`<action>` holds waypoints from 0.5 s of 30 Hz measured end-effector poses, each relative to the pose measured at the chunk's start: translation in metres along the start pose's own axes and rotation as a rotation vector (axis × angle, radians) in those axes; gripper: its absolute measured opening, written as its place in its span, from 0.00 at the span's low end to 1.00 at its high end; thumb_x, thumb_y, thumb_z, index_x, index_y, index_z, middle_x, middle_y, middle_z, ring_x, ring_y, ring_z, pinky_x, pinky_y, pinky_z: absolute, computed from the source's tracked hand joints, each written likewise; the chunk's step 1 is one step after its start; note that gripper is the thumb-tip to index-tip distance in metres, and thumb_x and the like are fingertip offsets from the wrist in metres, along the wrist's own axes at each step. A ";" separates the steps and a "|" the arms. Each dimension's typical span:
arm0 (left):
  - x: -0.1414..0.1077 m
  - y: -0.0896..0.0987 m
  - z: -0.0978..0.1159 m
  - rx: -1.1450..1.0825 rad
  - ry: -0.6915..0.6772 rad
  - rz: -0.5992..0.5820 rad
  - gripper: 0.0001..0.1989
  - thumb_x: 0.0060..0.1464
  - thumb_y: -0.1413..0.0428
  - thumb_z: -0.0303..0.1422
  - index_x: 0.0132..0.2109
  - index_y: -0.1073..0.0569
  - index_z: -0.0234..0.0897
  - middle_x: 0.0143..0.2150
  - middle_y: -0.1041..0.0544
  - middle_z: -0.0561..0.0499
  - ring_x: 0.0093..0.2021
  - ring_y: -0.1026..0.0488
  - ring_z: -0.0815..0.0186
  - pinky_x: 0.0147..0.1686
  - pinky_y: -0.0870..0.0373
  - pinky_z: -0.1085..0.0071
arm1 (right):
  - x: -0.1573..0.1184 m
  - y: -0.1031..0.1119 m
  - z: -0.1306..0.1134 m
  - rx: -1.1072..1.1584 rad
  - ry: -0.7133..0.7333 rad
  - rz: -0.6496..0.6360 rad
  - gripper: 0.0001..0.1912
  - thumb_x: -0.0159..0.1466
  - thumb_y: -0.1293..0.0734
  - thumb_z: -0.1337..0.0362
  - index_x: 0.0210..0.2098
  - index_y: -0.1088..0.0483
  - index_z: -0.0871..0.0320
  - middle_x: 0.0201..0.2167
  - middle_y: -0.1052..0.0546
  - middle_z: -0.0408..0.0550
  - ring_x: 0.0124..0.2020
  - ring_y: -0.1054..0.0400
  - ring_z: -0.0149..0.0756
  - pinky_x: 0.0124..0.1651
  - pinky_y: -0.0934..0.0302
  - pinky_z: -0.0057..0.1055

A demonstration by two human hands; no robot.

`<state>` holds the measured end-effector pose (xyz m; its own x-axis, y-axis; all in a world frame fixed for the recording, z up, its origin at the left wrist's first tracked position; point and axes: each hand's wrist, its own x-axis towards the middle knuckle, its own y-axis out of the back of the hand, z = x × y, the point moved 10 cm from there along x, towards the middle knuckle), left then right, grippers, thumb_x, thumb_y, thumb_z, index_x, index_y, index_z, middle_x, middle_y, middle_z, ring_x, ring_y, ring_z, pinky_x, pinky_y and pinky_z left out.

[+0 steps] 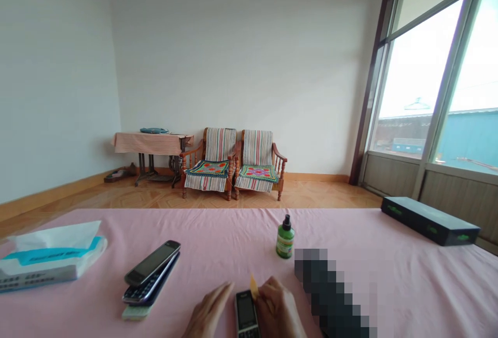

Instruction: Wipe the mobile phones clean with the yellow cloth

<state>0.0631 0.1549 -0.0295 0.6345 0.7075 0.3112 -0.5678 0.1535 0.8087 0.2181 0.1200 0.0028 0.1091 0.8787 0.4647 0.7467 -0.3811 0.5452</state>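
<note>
A candybar mobile phone (247, 309) with a dark screen and a keypad lies at the front edge of the view, its lower end cut off. Fingers stretched out, my left hand (210, 311) is beside the phone's left side and holds nothing. On the other side, my right hand (278, 307) is closed in a pinch on a thin yellow piece (254, 287), whose pointed tip sticks up at the phone's upper right edge. What the yellow piece is made of I cannot tell.
Stacked phones (151, 273) lie on the pink cloth (218, 239) at left, near a tissue pack (50, 260). A green spray bottle (285, 239) stands beyond my right hand. A blurred-out dark object (334, 296) and a black box (430, 221) are at right.
</note>
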 end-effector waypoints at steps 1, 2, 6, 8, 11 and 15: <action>0.001 -0.003 -0.002 0.015 0.017 -0.025 0.49 0.41 0.36 0.34 0.67 0.51 0.49 0.66 0.42 0.46 0.63 0.43 0.46 0.61 0.44 0.52 | -0.001 0.000 -0.004 0.008 0.012 -0.006 0.15 0.63 0.40 0.71 0.20 0.34 0.59 0.24 0.31 0.45 0.27 0.34 0.28 0.28 0.47 0.21; 0.002 -0.008 -0.002 0.025 0.027 -0.072 0.53 0.37 0.34 0.36 0.68 0.52 0.47 0.67 0.44 0.44 0.64 0.45 0.43 0.61 0.45 0.51 | -0.003 0.000 -0.008 0.014 0.027 -0.018 0.15 0.63 0.41 0.71 0.21 0.34 0.59 0.25 0.31 0.45 0.27 0.34 0.29 0.28 0.47 0.21; 0.002 -0.004 0.007 -0.015 0.070 -0.115 0.62 0.31 0.31 0.50 0.68 0.55 0.40 0.67 0.45 0.38 0.64 0.48 0.40 0.61 0.48 0.47 | -0.009 -0.001 -0.022 0.020 0.077 -0.070 0.14 0.64 0.43 0.73 0.24 0.33 0.59 0.27 0.31 0.45 0.29 0.34 0.30 0.31 0.45 0.22; 0.002 0.000 0.023 -0.035 0.035 -0.185 0.60 0.33 0.35 0.56 0.68 0.52 0.38 0.67 0.46 0.37 0.64 0.48 0.40 0.62 0.51 0.45 | -0.011 0.000 -0.026 0.006 0.079 -0.073 0.14 0.64 0.44 0.74 0.25 0.34 0.58 0.28 0.31 0.45 0.29 0.34 0.30 0.31 0.45 0.22; 0.002 0.008 0.045 -0.010 -0.012 -0.246 0.56 0.35 0.36 0.57 0.66 0.48 0.37 0.67 0.45 0.37 0.64 0.48 0.40 0.62 0.53 0.44 | -0.017 -0.001 -0.030 -0.012 0.094 -0.081 0.13 0.63 0.44 0.75 0.26 0.35 0.58 0.28 0.31 0.46 0.29 0.34 0.30 0.32 0.44 0.23; 0.007 0.019 0.057 -0.003 0.026 -0.209 0.54 0.33 0.35 0.55 0.64 0.44 0.37 0.63 0.40 0.38 0.61 0.44 0.42 0.60 0.49 0.47 | -0.034 -0.005 -0.036 -0.051 0.177 -0.111 0.12 0.61 0.44 0.76 0.27 0.35 0.57 0.29 0.32 0.45 0.29 0.34 0.30 0.30 0.43 0.22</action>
<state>0.0866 0.1234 0.0163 0.7248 0.6777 0.1241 -0.4268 0.3002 0.8531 0.1871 0.0812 0.0096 -0.0924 0.8537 0.5125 0.7130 -0.3026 0.6325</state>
